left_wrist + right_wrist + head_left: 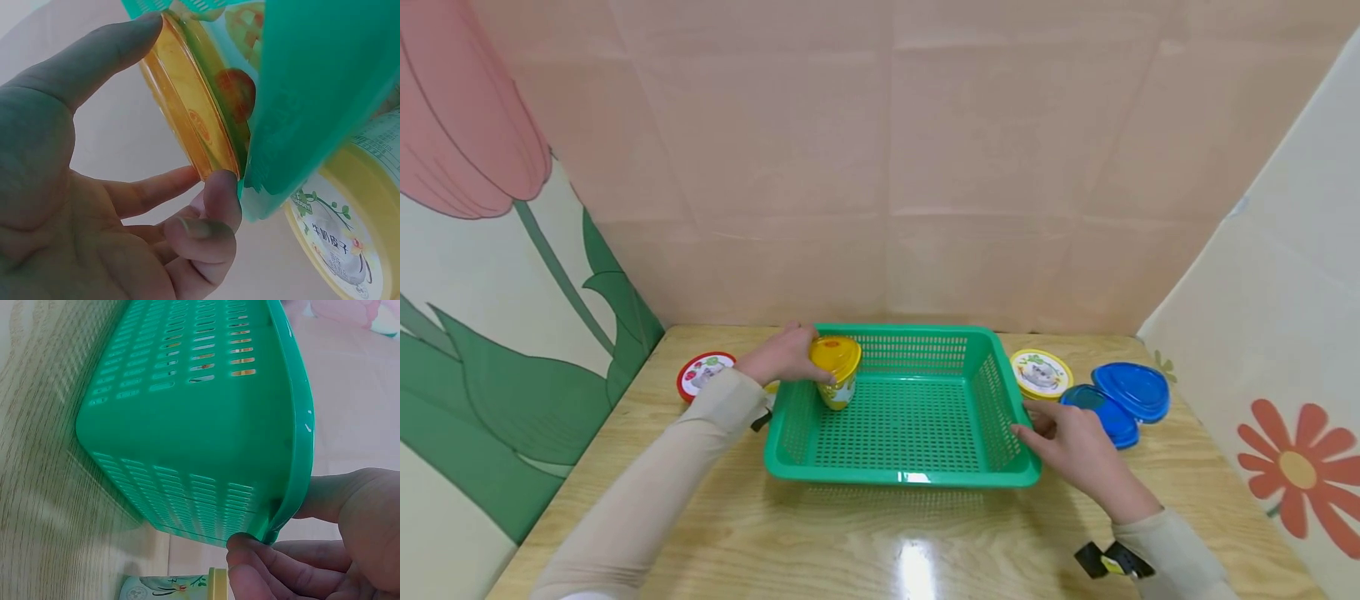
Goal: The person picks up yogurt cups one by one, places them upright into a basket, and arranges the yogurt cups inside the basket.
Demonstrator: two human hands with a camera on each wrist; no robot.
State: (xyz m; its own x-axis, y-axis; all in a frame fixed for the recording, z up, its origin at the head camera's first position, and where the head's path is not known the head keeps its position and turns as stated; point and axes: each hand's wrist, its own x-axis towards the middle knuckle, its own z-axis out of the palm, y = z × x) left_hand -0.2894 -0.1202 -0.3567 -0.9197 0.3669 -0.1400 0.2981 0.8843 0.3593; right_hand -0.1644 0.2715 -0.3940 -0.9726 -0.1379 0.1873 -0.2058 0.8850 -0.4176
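Observation:
A green plastic basket (pixel 898 479) with slotted walls stands on the table. Inside it, at the left end, is a tub with a translucent yellow lid (pixel 837 357). My left hand (pixel 782 354) reaches over the basket's left rim and holds this tub by its lid, thumb on one side and fingers on the other. In the left wrist view the basket wall hides part of the tub (pixel 194 100). My right hand (pixel 1075 442) grips the basket's right rim between thumb and fingers, also seen in the right wrist view, where the basket (pixel 187 431) fills the middle.
Left of the basket sits a red-rimmed round lid or tub (pixel 703 373), partly behind my left forearm. To the right are a yellow-rimmed tub (pixel 1041 373) and two blue-lidded containers, one (pixel 1133 390) behind the other (pixel 1101 414). A wall rises behind the table (pixel 737 533).

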